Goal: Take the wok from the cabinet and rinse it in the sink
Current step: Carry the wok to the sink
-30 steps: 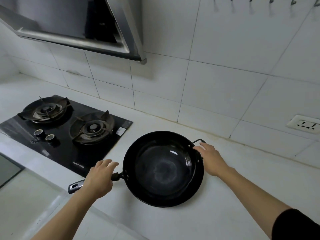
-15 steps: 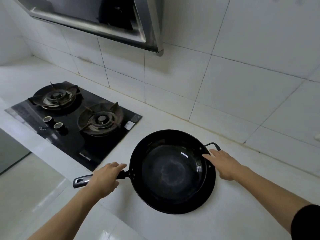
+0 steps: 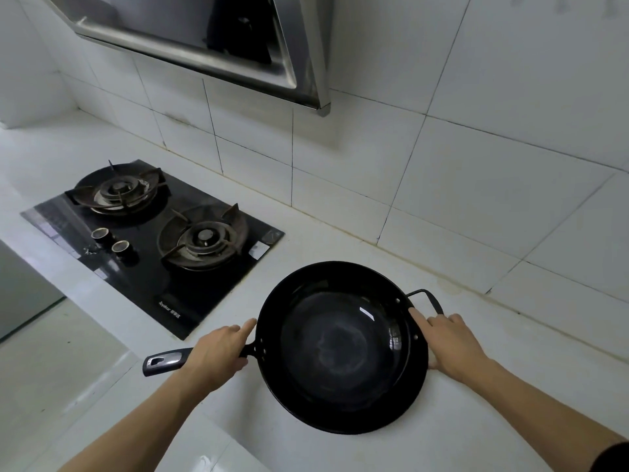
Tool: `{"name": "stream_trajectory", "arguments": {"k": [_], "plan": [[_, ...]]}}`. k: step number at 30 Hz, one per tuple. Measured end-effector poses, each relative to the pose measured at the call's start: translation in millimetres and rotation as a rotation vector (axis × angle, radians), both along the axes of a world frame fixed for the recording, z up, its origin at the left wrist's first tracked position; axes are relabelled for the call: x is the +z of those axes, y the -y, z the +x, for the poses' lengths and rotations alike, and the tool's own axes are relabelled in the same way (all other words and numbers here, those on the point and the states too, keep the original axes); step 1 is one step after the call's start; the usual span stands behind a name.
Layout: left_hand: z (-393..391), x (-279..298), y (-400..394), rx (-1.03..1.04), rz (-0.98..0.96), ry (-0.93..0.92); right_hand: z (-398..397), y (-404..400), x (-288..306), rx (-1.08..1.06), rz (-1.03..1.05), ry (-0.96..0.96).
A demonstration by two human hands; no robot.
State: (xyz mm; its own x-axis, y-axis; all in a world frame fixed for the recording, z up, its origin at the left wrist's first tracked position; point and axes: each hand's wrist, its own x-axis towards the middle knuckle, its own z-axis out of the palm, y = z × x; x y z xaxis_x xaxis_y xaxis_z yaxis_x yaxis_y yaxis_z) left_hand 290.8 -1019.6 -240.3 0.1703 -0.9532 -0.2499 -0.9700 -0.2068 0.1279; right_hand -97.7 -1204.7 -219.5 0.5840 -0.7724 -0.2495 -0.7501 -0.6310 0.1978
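Observation:
A black wok [image 3: 340,349] sits on the white countertop [image 3: 510,335], to the right of the stove. Its long handle with a grey end [image 3: 163,361] points left, and a small loop handle [image 3: 427,298] sticks out at the far right. My left hand [image 3: 218,352] is wrapped around the long handle close to the wok's rim, index finger stretched toward the rim. My right hand [image 3: 449,342] lies against the wok's right rim just below the loop handle, fingers extended. No sink or cabinet is in view.
A black glass gas stove [image 3: 149,240] with two burners and two knobs lies to the left. A steel range hood [image 3: 211,46] hangs above it. White tiled wall runs behind the counter. The counter's front edge and pale floor [image 3: 51,369] are at lower left.
The view has shifted so the stove and wok appear further right and lower. My left index finger has stretched out toward the rim. My right hand has slid down along the wok's right rim.

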Motion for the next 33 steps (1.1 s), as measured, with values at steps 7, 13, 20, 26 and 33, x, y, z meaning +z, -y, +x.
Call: {"name": "stream_trajectory", "arguments": {"k": [7,13,20,26,33], "plan": [[3.2,-2.2,-3.9,-0.062,0.0,0.033,-2.3,-1.6,-2.4,0.001,-0.006,0.025],[3.1,-3.5,1.1,-0.069,0.011,0.082,0.2,3.4,0.6,-0.011,-0.012,-0.019],[2.6,-0.4,4.8,-0.043,0.002,0.117,0.8,10.3,4.1,0.003,0.028,-0.004],[0.2,4.2,0.3,-0.035,-0.006,0.143,3.3,8.5,11.2,0.01,0.02,0.019],[-3.0,23.1,-1.5,-0.013,-0.065,0.134,-0.5,10.1,21.9,0.007,0.041,0.097]]}}
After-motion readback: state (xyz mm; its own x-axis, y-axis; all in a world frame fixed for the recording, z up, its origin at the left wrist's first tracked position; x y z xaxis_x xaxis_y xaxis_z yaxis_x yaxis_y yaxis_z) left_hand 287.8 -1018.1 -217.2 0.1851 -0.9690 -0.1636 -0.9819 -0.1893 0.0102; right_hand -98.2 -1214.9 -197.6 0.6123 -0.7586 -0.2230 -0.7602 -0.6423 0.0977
